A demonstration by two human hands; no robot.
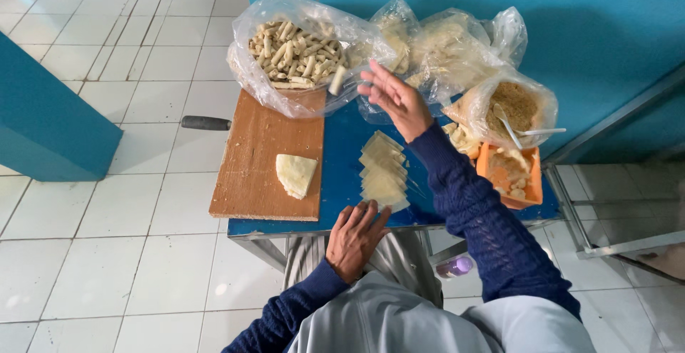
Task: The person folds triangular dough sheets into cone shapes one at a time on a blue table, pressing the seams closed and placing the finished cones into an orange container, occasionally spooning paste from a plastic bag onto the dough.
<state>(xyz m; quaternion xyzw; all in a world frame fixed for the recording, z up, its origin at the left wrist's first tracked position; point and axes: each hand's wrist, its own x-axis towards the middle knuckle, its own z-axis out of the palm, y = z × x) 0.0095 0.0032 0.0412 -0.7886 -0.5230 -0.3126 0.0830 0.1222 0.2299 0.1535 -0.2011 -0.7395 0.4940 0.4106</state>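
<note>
On the near edge of the blue table rests the left hand, palm down, fingers spread flat and gripping nothing, its fingertips just short of a row of pale dough sheets that overlap one another down the middle of the table; beyond that row the right hand is raised above the table with its fingers open and loose, and nothing is held in it; just to its left a small pale roll stands tilted at the mouth of a big clear plastic bag of rolls, the roll apart from the fingers; whether it is in the air or leaning on the bag I cannot tell; left of the dough sheets lies a wooden board with a dark handle sticking out over the floor, and on it one folded piece of dough; behind the right hand are more clear bags of pale food; to the right stands a bag of brown crumbs with a spoon in it, and just in front of that an orange tub holding pale filling.
</note>
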